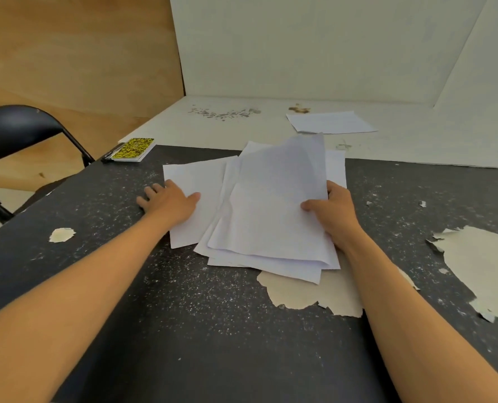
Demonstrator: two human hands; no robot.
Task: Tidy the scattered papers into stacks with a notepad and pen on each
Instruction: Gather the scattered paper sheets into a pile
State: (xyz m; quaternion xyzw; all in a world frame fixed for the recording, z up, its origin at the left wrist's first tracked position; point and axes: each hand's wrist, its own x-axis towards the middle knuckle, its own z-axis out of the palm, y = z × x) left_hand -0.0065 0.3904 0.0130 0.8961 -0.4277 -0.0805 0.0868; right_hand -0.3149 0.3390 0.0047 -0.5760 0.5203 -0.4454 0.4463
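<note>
Loose sheets (271,205): centre of the black table (183,330), fanned unevenly.
Right hand (333,210): pinches their right edge.
Left hand (169,200): flat, fingers straight, on the left sheet (195,181).
Handling: probably light, floppy, slippery; hold both side edges.
Notepad (133,149): far left.

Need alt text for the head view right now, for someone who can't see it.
Right hand grips loose white papers on a dark table; the left hand rests flat on a sheet beside them. A yellow notepad with a pen lies far left, another sheet far right.
</note>
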